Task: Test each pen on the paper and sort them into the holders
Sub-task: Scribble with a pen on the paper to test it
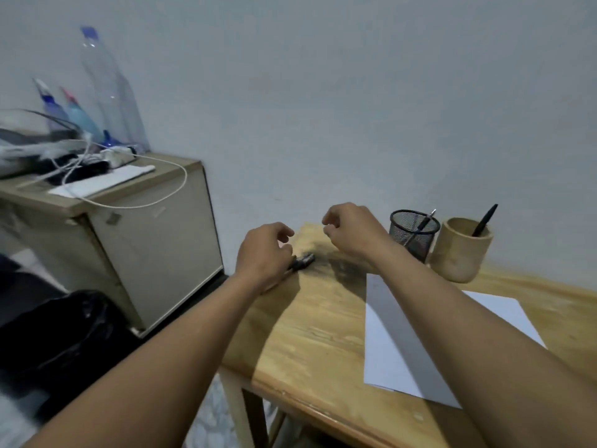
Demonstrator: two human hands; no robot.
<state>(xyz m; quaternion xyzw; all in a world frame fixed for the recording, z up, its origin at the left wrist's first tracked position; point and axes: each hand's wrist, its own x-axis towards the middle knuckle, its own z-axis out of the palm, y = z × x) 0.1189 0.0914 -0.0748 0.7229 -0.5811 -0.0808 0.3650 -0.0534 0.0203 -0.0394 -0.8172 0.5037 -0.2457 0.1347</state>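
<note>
My left hand (265,253) rests at the table's far left corner, its fingers curled over dark pens (303,260) that poke out beside it; how many lie there is hidden. My right hand (350,232) hovers just to the right, fingers loosely curled, nothing visible in it. A black mesh holder (413,234) holds one pen with a silver tip. Next to it a wooden holder (460,253) holds one black pen (484,219). A white sheet of paper (397,350) lies on the wooden table (310,344), partly under my right forearm.
A beige cabinet (155,240) stands left of the table, with bottles (106,88), cables and a power strip on top. A black bag (61,337) lies on the floor at the left. The wall is right behind the holders.
</note>
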